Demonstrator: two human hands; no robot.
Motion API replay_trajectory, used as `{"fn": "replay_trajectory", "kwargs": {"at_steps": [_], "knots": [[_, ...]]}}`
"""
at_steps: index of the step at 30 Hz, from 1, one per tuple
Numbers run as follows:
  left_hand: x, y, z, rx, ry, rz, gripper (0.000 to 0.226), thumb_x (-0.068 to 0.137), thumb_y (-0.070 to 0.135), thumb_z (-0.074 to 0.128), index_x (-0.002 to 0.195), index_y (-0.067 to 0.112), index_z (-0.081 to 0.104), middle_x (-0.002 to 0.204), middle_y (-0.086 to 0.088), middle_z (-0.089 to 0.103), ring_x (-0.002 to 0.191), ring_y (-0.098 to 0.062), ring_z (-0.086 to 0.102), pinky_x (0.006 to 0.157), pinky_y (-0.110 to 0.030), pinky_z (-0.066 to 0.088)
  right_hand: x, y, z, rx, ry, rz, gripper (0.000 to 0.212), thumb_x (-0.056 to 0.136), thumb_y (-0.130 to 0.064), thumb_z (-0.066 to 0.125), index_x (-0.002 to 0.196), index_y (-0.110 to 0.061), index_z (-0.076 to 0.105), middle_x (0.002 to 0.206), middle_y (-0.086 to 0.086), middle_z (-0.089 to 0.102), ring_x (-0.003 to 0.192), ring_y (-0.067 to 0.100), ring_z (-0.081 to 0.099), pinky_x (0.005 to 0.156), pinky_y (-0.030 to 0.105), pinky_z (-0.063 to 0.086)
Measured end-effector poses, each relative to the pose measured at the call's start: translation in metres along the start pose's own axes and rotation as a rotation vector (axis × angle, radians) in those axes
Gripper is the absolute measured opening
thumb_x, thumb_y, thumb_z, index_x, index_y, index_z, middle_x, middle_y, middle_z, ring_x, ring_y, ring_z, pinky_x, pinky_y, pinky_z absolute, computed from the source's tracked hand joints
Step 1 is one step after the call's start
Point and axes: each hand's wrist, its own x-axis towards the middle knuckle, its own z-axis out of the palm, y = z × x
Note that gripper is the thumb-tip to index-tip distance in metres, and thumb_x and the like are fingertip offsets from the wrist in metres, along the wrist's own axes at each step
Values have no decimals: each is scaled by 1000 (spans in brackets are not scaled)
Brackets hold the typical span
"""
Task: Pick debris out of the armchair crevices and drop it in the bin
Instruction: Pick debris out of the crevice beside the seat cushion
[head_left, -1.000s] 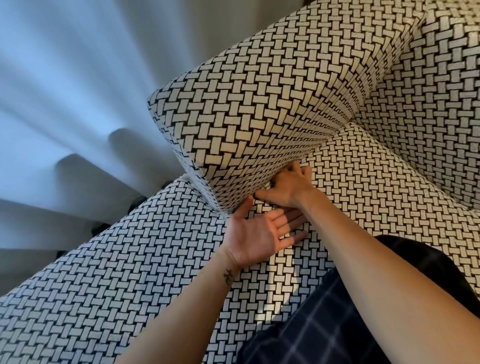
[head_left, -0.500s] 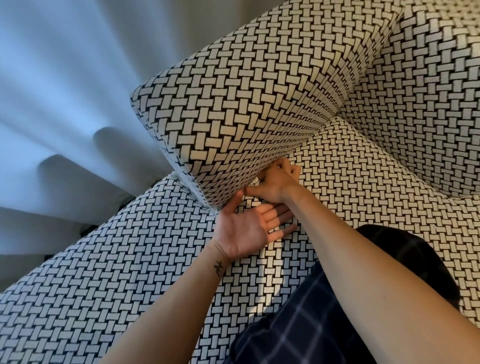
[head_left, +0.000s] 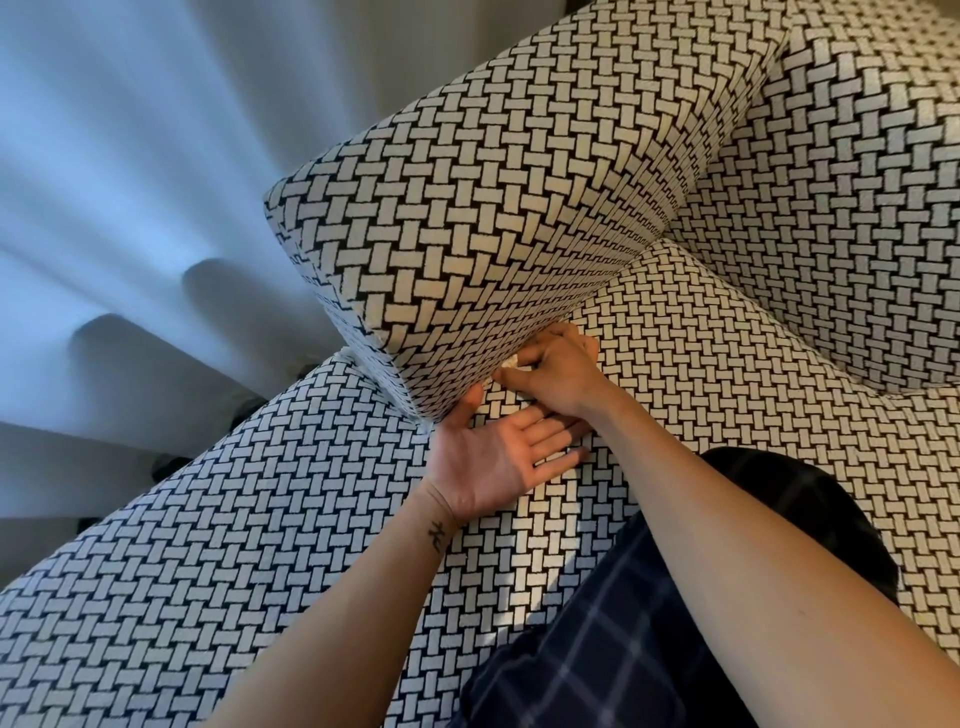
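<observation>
Hands: left hand (head_left: 493, 460) palm-up, fingers spread, over the armchair seat (head_left: 260, 545) by the near corner of the armrest (head_left: 493, 208). Right hand (head_left: 558, 376), just beyond it, pinches debris (head_left: 511, 362) at the crevice under the armrest. I log the debris as a small, pale, crumpled scrap; finer detail not resolvable.

A black-and-white basketweave-patterned armchair (head_left: 493, 218) is covered in thick woven cloth, matt and slightly nubby, its pale bars fuzzy-edged against the dark ground. Beside it, a pale grey-blue curtain (head_left: 130, 156) falls in smooth, matt fabric folds. A dark navy checked garment (head_left: 597, 649) is soft, dull cloth. A small whitish scrap (head_left: 511, 361) looks papery, though too small to be sure.
</observation>
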Motion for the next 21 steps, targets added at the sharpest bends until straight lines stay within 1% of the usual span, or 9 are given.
{"fn": "replay_trajectory", "kwargs": {"at_steps": [3,6,9,11,15,16,18,19,21], "knots": [[-1,0,1,-5,-3,-2,90,98,61,41,156,-6,25,162,-31,24,154,-40,17,126,-57,7,3,2,1,23,-7,17,27,83,-56,72,95,-33,79,118,-13,65,136,13,27,94,27,10],[-1,-1,1,2,-2,5,89,98,60,41,155,-6,27,162,-30,24,153,-40,19,127,-56,4,2,-3,1,-73,-57,49,24,78,-61,69,85,-39,73,124,-13,60,136,14,25,91,30,10],[0,-2,1,18,1,16,89,98,60,41,156,-5,25,162,-29,24,153,-40,19,127,-55,1,-2,-12,0,-145,-94,65,28,76,-61,70,83,-35,66,133,-9,51,139,17,21,106,36,15],[1,-2,1,18,5,16,91,97,62,40,156,-5,23,162,-30,24,153,-40,18,127,-56,2,-3,-18,-2,-214,-119,79,35,78,-65,67,91,-32,69,138,-4,45,140,20,19,108,40,16],[0,-3,0,-9,18,23,94,95,65,42,156,-4,23,161,-30,28,152,-41,21,125,-57,8,3,-33,3,-447,-235,161,70,79,-78,53,127,-28,66,151,7,33,147,30,10,113,52,16],[1,-3,0,-8,26,24,94,95,65,41,157,-4,22,161,-29,28,152,-41,21,125,-57,10,4,-34,6,-436,-230,175,69,80,-78,54,125,-27,67,151,8,33,147,30,10,114,52,15],[-2,-4,2,-16,27,13,93,97,66,39,157,-3,24,161,-29,28,152,-40,21,123,-58,14,0,-33,9,-363,-144,147,50,81,-71,57,102,-28,71,145,6,40,145,28,13,110,49,17],[-2,-4,1,-16,21,8,92,97,67,39,157,-2,25,161,-28,28,152,-40,20,122,-58,16,-2,-30,9,-324,-105,126,40,83,-68,58,89,-30,69,142,5,42,144,27,14,108,47,17],[-3,-2,1,-22,18,-7,92,97,67,39,156,-2,26,161,-28,28,153,-39,21,123,-58,15,-6,-27,9,-264,-80,97,31,87,-63,59,78,-34,64,139,3,45,144,26,15,108,46,16]]}}
